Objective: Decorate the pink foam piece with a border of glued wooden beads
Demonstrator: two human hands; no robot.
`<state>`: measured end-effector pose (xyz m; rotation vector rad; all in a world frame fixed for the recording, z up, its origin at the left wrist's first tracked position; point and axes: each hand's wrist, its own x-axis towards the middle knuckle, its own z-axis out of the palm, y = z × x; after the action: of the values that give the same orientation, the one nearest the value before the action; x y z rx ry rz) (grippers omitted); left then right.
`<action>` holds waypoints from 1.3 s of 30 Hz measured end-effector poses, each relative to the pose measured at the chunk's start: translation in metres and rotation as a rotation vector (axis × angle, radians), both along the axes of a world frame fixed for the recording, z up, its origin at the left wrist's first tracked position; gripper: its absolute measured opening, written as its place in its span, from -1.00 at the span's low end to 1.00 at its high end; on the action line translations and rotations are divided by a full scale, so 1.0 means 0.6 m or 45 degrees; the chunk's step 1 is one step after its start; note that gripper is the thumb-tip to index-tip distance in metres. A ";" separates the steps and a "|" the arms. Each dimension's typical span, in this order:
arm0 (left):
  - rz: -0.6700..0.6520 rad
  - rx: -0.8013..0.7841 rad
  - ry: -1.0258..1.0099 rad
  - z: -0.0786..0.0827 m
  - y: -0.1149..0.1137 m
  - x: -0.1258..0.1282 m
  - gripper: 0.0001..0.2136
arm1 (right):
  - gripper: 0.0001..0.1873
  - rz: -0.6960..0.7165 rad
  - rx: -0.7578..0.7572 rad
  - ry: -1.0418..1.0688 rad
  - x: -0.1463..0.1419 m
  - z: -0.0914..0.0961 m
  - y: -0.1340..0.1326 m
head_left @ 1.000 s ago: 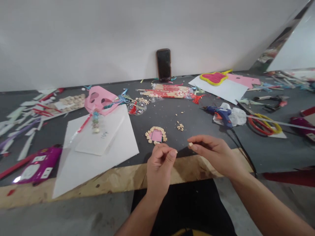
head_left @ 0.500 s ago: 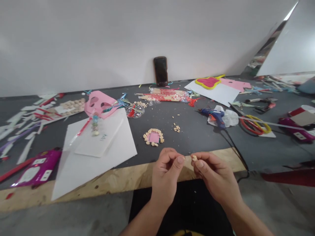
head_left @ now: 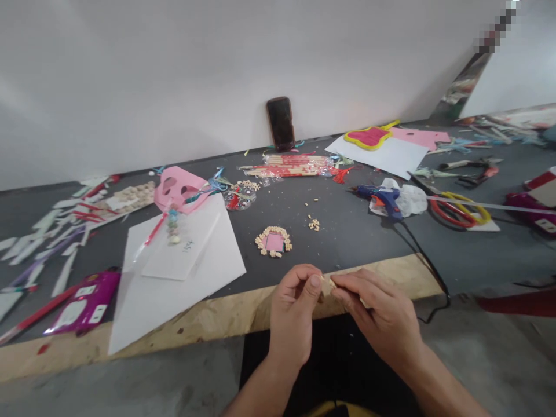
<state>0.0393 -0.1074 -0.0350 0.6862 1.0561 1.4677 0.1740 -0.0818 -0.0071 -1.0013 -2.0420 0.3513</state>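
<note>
My left hand (head_left: 293, 310) and my right hand (head_left: 376, 313) meet fingertip to fingertip over the table's wooden front edge (head_left: 208, 318). Both are pinched closed around a tiny pale bead (head_left: 326, 282) held between them. Just beyond them lies a small pink square ringed with pale beads (head_left: 274, 241) on the dark mat. A little pile of loose beads (head_left: 313, 223) sits to its right.
White paper sheets (head_left: 174, 269) lie at left with a pink mask (head_left: 178, 188) behind. A blue glue gun (head_left: 382, 198) with its black cord, red and yellow scissors (head_left: 460, 211), a packet of sticks (head_left: 295, 165) and a phone (head_left: 280, 123) against the wall fill the right and back.
My right hand has drawn in toward my left hand, carrying the bead. The two hands, apart a second ago, now touch at the fingertips near the table edge.
</note>
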 end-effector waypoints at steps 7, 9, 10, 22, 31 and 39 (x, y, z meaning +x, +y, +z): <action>0.026 0.101 0.182 -0.005 0.005 -0.004 -0.85 | -0.85 0.088 0.024 -0.222 0.004 -0.006 0.004; 0.033 0.109 0.254 -0.007 0.004 -0.004 -0.85 | -0.83 0.056 -0.011 -0.207 0.004 -0.008 0.001; 0.035 0.109 0.265 -0.007 0.004 -0.004 -0.85 | -0.82 0.031 -0.032 -0.184 0.004 -0.009 0.000; 0.102 0.046 0.092 -0.016 -0.002 0.013 -0.87 | -0.92 -0.041 -0.058 0.006 -0.008 -0.008 -0.011; 0.067 0.069 0.105 -0.015 -0.003 0.009 -0.86 | -0.92 -0.105 -0.100 0.007 -0.001 -0.004 -0.013; 0.031 0.065 0.171 -0.019 0.001 0.002 -0.92 | -0.87 -0.026 0.007 -0.061 0.004 -0.008 -0.003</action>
<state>0.0404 -0.1071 -0.0467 0.8196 1.1361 1.4902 0.1761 -0.0839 -0.0117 -1.0355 -2.0726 0.3135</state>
